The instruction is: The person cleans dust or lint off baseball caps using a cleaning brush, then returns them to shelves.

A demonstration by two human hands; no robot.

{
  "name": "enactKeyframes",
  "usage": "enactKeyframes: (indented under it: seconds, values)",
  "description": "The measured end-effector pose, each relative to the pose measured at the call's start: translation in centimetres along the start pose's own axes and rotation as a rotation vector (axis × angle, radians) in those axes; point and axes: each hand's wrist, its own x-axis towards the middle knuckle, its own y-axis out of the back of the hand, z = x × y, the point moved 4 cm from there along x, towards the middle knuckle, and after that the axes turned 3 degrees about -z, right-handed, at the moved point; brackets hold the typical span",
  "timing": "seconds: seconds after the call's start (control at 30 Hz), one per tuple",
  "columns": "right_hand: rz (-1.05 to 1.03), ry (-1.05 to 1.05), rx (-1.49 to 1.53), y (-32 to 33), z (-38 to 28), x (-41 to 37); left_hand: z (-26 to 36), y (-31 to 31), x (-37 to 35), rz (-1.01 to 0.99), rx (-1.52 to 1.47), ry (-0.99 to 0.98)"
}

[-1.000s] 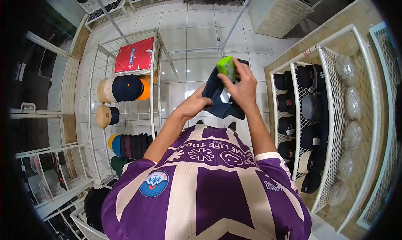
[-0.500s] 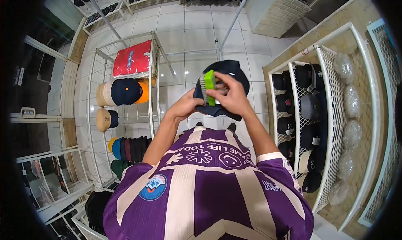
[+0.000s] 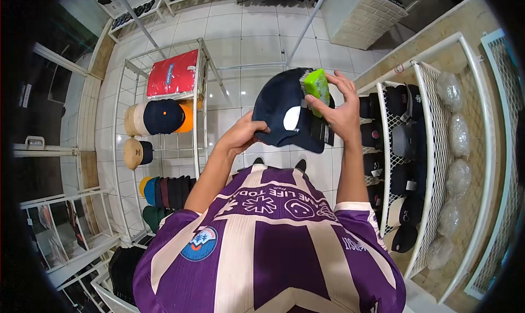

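Observation:
A dark navy cap (image 3: 276, 102) with a white patch on it is held up in front of my body. My left hand (image 3: 243, 133) grips its lower left edge, thumb on the outer fabric and the other fingers underneath. In my right hand (image 3: 342, 108) is a bright green scrub brush (image 3: 315, 89), pinched between thumb and fingers. Its pale bristles face left, close by the right part of the cap. A dark tag (image 3: 321, 131) shows at the cap's lower right, below the brush.
On the left, a white wire rack (image 3: 201, 94) carries a red plastic-wrapped package (image 3: 173, 75) and several caps (image 3: 164, 116). More caps (image 3: 403, 139) fill the white mesh shelf (image 3: 432, 149) on the right, with clear plastic domes (image 3: 459, 131) behind. White floor tiles (image 3: 262, 34) lie ahead.
The brush has moved right, from the cap's left side to its right side. The cap has turned, so its white patch now shows. My left hand keeps its hold.

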Motion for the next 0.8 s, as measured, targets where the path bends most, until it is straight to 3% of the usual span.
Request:
enactKeyframes:
  seconds: [0.1,0.17,0.2,0.3,0.37,0.43,0.5,0.57,0.63,0.67,0.77,0.8]
  values:
    - [-0.112,-0.038,0.106,0.1,0.8,0.7,-0.5,-1.1,-0.2,-0.116,-0.042,0.011]
    - [-0.307,-0.151,0.19,-1.2,1.2,0.4,-1.2,-1.4,-0.3,-0.163,-0.05,0.031]
    - [-0.432,-0.323,0.258,-1.1,0.5,0.6,-1.3,-1.8,-0.3,-0.198,-0.027,0.022]
    - [-0.407,-0.174,0.37,-2.3,0.3,-0.6,-0.9,-2.4,0.1,-0.269,0.017,0.031]
    - [-0.383,-0.159,0.376,-3.3,-0.8,-1.3,-0.6,-2.7,0.2,-0.193,-0.064,0.022]
    - [-0.229,-0.06,0.286,-4.2,-2.2,-1.6,-0.5,-2.5,0.1,-0.119,0.014,-0.03]
    - [-0.051,0.18,-0.269,-2.4,-6.2,-1.4,-1.1,-1.9,0.8,-0.137,-0.011,0.008]
    - [-0.028,0.235,-0.268,-2.8,-6.5,-2.1,-1.0,-2.4,0.2,-0.094,-0.006,0.016]
    - [-0.244,-0.178,0.098,-5.2,-4.0,-3.7,-0.9,-2.9,-0.5,-0.06,0.041,0.045]
    - [-0.169,-0.122,0.019,-5.0,-3.4,-3.6,-1.3,-2.6,-0.2,-0.071,0.082,0.029]
    - [-0.013,-0.298,-0.273,-4.1,-0.9,-2.6,-0.1,-3.9,-1.1,-0.106,-0.008,0.046]
    - [-0.011,-0.316,-0.24,-3.7,-0.9,-2.4,-0.1,-3.9,-1.3,-0.089,0.005,0.047]
